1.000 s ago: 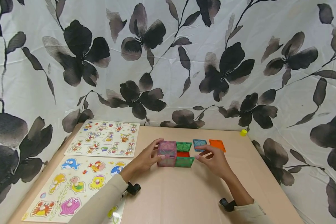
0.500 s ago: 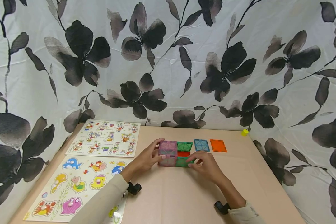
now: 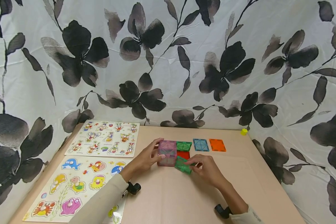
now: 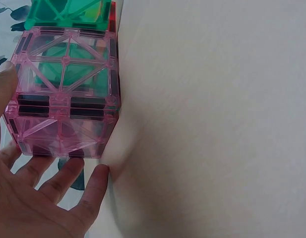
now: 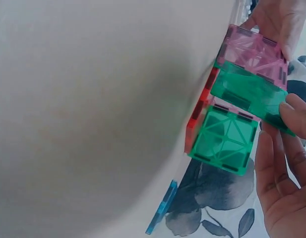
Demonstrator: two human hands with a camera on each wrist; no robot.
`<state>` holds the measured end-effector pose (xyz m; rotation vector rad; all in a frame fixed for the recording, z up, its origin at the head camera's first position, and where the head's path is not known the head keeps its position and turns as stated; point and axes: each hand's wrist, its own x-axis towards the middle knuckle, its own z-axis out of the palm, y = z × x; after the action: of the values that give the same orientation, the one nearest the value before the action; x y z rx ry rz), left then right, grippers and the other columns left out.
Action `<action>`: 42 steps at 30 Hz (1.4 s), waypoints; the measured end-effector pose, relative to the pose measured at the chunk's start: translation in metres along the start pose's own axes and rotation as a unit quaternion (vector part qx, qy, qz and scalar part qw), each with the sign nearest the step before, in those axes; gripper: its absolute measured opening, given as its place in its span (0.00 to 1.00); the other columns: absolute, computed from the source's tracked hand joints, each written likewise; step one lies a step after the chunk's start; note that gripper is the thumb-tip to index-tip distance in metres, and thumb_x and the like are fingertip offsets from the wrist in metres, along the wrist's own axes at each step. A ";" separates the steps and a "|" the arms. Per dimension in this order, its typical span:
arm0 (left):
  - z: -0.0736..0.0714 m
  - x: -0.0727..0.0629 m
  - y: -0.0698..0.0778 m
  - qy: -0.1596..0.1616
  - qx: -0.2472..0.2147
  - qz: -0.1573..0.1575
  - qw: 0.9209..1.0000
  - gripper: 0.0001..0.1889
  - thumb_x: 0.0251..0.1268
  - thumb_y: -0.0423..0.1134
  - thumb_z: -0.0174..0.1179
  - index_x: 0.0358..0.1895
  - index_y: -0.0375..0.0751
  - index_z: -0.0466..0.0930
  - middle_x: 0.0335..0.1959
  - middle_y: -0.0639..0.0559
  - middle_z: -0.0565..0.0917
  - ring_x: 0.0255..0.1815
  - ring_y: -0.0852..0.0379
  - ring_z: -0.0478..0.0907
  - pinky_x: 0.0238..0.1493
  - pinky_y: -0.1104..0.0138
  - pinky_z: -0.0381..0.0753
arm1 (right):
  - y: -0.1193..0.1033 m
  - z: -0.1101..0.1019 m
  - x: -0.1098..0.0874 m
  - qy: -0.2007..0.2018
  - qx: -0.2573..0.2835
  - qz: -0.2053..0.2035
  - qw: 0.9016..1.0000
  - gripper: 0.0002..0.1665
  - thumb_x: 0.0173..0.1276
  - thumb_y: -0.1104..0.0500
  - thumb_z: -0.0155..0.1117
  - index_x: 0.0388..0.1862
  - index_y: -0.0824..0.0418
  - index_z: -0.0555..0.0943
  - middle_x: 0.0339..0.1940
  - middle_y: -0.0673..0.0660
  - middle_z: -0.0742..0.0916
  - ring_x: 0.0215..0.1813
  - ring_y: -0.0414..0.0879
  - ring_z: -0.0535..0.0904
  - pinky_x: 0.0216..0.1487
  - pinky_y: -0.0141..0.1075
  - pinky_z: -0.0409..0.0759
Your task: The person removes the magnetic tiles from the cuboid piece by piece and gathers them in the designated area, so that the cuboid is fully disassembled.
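Observation:
A cube of clear pink magnetic tiles (image 3: pixel 167 152) stands on the table, its left side gripped by my left hand (image 3: pixel 144 159). In the left wrist view, the thumb lies along one side and the fingers spread at the opposite edge. My right hand (image 3: pixel 208 170) pinches a green magnetic tile (image 5: pixel 249 93) between thumb and fingers. That tile sits tilted at the cube's near right edge, swung outward. Behind it, a second green tile (image 3: pixel 184 146) stands upright against the cube. Between the two green tiles lies a red tile (image 3: pixel 183 154).
A blue tile (image 3: pixel 201 145) and an orange tile (image 3: pixel 217 145) lie at the back right. Two picture puzzle boards, one with dressed animals (image 3: pixel 100 146) and one with sea animals (image 3: pixel 84 169), cover the table's left. A yellow piece (image 3: pixel 244 132) sits at the far right corner.
My right hand has come left from near the blue tile and taken hold of the near green tile, which has swung outward toward me. My left hand stays on the pink cube.

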<state>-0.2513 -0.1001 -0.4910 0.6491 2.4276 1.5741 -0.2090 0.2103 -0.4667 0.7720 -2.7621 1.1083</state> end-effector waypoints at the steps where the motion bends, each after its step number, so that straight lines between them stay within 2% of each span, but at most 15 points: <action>1: 0.000 0.000 0.000 0.000 0.001 0.000 1.000 0.40 0.77 0.41 0.66 0.84 0.56 0.54 0.83 0.43 0.65 0.83 0.38 0.65 0.81 0.40 0.67 | -0.001 -0.001 -0.001 0.000 0.002 -0.001 1.000 0.16 0.66 0.69 0.77 0.47 0.51 0.94 0.44 0.45 0.93 0.42 0.38 0.86 0.42 0.31 0.88; 7: 0.000 0.000 0.000 -0.002 0.001 0.001 1.000 0.41 0.77 0.41 0.66 0.85 0.56 0.53 0.83 0.43 0.65 0.84 0.38 0.65 0.81 0.41 0.66 | -0.005 -0.011 -0.007 -0.005 0.027 0.019 0.999 0.18 0.68 0.66 0.76 0.48 0.44 0.94 0.46 0.43 0.93 0.45 0.38 0.86 0.45 0.33 0.88; 9: 0.000 0.001 0.000 -0.001 0.000 0.003 1.000 0.41 0.76 0.42 0.66 0.85 0.56 0.54 0.83 0.43 0.65 0.84 0.38 0.65 0.81 0.41 0.67 | -0.004 -0.015 -0.009 -0.005 0.044 0.025 0.999 0.17 0.69 0.66 0.75 0.49 0.44 0.93 0.47 0.46 0.93 0.45 0.38 0.87 0.46 0.34 0.88; 14: -0.001 0.001 0.000 -0.001 0.001 0.003 1.000 0.40 0.77 0.43 0.66 0.84 0.57 0.54 0.84 0.45 0.65 0.84 0.39 0.64 0.80 0.41 0.68 | 0.003 -0.029 -0.014 0.012 0.089 0.030 0.996 0.15 0.68 0.67 0.75 0.51 0.53 0.93 0.49 0.55 0.94 0.43 0.40 0.90 0.47 0.34 0.90; 20: -0.001 0.001 0.000 -0.002 0.004 -0.001 1.000 0.41 0.77 0.43 0.66 0.85 0.57 0.53 0.84 0.44 0.64 0.83 0.38 0.65 0.81 0.41 0.67 | 0.016 -0.046 -0.020 0.049 0.134 0.086 0.986 0.15 0.68 0.67 0.75 0.52 0.55 0.92 0.52 0.58 0.93 0.43 0.46 0.90 0.45 0.31 0.89; 24: -0.001 0.000 -0.001 -0.002 0.001 -0.001 1.000 0.41 0.77 0.42 0.66 0.85 0.56 0.53 0.83 0.43 0.65 0.83 0.37 0.66 0.81 0.41 0.66 | 0.026 -0.057 -0.025 0.089 0.170 0.126 0.973 0.15 0.70 0.64 0.74 0.55 0.60 0.91 0.53 0.62 0.92 0.44 0.46 0.89 0.47 0.30 0.89; 26: -0.001 0.001 -0.001 -0.003 0.002 0.000 1.000 0.41 0.77 0.42 0.66 0.85 0.56 0.53 0.82 0.43 0.66 0.83 0.37 0.66 0.81 0.41 0.66 | 0.031 -0.062 -0.027 0.112 0.188 0.144 0.965 0.17 0.71 0.64 0.74 0.57 0.63 0.89 0.53 0.63 0.92 0.43 0.43 0.89 0.49 0.30 0.89; 33: -0.001 0.001 -0.001 -0.003 0.005 0.003 1.000 0.40 0.77 0.42 0.66 0.85 0.56 0.53 0.83 0.43 0.65 0.83 0.37 0.66 0.81 0.41 0.66 | 0.049 -0.086 -0.031 0.168 0.239 0.177 0.940 0.25 0.71 0.62 0.75 0.63 0.72 0.84 0.49 0.45 0.91 0.42 0.37 0.90 0.48 0.30 0.90; 39: 0.001 0.000 0.000 -0.004 0.005 -0.001 1.000 0.41 0.77 0.42 0.66 0.85 0.56 0.53 0.83 0.43 0.65 0.83 0.37 0.65 0.81 0.40 0.66 | 0.072 -0.105 -0.033 0.200 0.289 0.204 0.914 0.26 0.72 0.61 0.74 0.66 0.68 0.83 0.50 0.39 0.90 0.44 0.35 0.91 0.49 0.28 0.89; 42: 0.001 0.000 0.000 -0.004 0.006 -0.001 1.000 0.41 0.77 0.42 0.66 0.85 0.56 0.53 0.83 0.43 0.65 0.83 0.37 0.65 0.80 0.40 0.67 | 0.084 -0.112 -0.034 0.216 0.325 0.226 0.892 0.27 0.73 0.61 0.73 0.69 0.64 0.82 0.50 0.40 0.89 0.45 0.35 0.90 0.50 0.27 0.88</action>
<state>-0.2514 -0.0991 -0.4913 0.6536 2.4325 1.5558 -0.2328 0.3502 -0.4452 -0.1385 -2.2198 2.0435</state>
